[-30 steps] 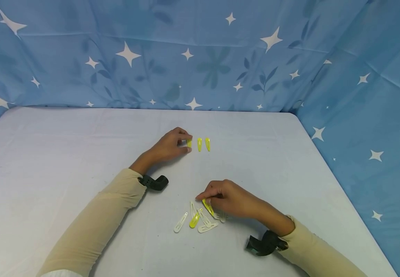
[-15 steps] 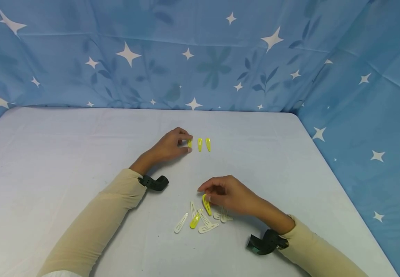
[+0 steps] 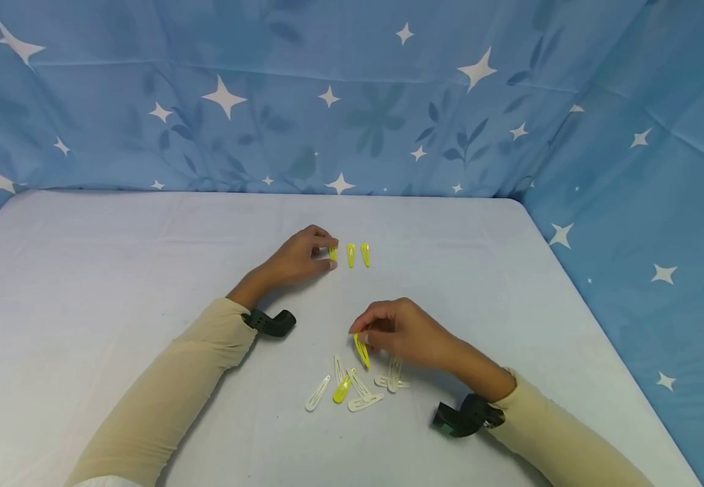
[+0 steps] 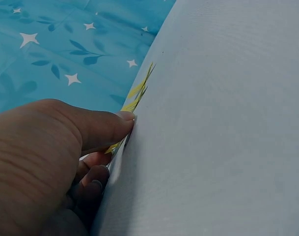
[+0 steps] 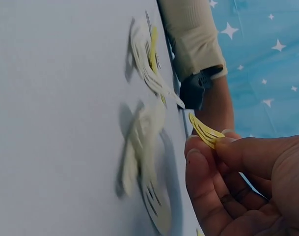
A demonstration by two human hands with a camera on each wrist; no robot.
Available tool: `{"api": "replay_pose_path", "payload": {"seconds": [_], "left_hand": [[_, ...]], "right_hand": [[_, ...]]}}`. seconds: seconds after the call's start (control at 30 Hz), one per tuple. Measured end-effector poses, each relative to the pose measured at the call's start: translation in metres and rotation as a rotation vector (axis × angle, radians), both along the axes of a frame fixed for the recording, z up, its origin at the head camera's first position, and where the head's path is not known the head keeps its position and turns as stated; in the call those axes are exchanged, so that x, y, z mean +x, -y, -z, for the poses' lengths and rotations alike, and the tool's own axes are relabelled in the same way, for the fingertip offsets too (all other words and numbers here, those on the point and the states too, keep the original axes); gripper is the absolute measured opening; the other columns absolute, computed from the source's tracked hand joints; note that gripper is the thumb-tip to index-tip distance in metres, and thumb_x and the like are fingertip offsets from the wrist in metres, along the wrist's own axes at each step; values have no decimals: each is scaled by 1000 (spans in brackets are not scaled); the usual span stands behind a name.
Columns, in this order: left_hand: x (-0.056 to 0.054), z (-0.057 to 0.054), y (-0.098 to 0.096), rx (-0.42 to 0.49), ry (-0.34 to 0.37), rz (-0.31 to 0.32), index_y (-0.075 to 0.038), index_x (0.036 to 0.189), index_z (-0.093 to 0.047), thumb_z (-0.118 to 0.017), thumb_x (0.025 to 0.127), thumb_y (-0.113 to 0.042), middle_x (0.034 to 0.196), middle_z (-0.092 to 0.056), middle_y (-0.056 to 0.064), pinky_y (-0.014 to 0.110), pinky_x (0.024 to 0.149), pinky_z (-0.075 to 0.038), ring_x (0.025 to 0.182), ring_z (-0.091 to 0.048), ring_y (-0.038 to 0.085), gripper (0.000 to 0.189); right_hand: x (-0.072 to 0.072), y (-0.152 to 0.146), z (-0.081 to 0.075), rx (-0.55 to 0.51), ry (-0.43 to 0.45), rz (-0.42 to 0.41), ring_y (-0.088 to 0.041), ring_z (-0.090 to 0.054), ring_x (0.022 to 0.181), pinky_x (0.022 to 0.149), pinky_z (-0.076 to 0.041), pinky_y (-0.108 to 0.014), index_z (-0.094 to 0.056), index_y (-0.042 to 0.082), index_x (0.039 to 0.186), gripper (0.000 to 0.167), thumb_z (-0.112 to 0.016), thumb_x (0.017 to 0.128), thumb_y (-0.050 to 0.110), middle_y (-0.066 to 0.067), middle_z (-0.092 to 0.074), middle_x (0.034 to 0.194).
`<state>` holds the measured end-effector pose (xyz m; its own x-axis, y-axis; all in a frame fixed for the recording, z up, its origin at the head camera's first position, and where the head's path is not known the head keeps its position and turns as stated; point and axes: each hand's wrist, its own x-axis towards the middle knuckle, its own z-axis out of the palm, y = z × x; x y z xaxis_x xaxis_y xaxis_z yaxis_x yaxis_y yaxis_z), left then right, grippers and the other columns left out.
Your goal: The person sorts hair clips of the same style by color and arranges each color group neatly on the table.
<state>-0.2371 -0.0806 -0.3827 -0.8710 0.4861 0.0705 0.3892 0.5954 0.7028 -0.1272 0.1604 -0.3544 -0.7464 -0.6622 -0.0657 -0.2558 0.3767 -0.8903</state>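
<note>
My left hand [image 3: 299, 257] holds a yellow snap hair clip [image 3: 333, 253] by its two ends, thumb and finger close over the far part of the table. Right of it lie two more yellow hair clips [image 3: 351, 255], side by side in a row. Nearer to me, my right hand [image 3: 409, 331] pinches another yellow hair clip [image 5: 203, 132] between thumb and fingers, raised above a loose pile. That pile has several white hair clips [image 3: 318, 393] and one yellow hair clip [image 3: 342, 389]. Some white clips overlap one another just below the right hand.
A white cloth [image 3: 145, 270] covers the table. Blue curtains [image 3: 376, 88] with white stars hang behind its back edge and along the right side. A black wrist camera [image 3: 272, 323] sits on the left wrist, and another black camera [image 3: 464, 416] on the right.
My right hand has lifted its yellow clip up off the pile and moved slightly away from me, uncovering white clips beneath. The left hand has stayed at the row.
</note>
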Motion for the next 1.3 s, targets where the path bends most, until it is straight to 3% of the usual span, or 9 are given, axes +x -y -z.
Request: {"api": "replay_pose_path", "payload": {"seconds": [0.27,0.53,0.83,1.3], "left_hand": [[0,-1,0,-5,-1,7,-3,136,-57,-67,93,-17,128,-50,14,42,87,-43,103,-51,26,46],[1,-1,-2,-19,17,-10,-5,136,-58,-68,93,-17,129,-49,13,41,90,-43,106,-52,26,45],[2,-1,-2,0,26,-14,-4,136,-58,-68,93,-17,129,-49,13,42,90,-43,106,-52,26,46],[2,-1,-1,7,15,-6,-4,135,-58,-67,93,-16,128,-49,14,41,90,-43,105,-51,26,45]], "right_hand": [[-20,-8,-6,-14,-63,63,-24,-63,69,64,-53,-32,-72,0,101,13,-63,91,-2,-4,-67,82],[-42,-17,-10,-4,-90,185,-26,-66,70,65,-55,-36,-72,-2,102,14,-65,91,-1,-8,-67,85],[-64,-22,-10,25,-135,254,-24,-64,71,68,-54,-41,-71,-4,104,14,-64,92,-1,-10,-68,85],[-83,-19,-9,16,-133,318,-25,-62,74,70,-53,-40,-69,-7,106,16,-62,92,-2,-13,-67,89]]}}
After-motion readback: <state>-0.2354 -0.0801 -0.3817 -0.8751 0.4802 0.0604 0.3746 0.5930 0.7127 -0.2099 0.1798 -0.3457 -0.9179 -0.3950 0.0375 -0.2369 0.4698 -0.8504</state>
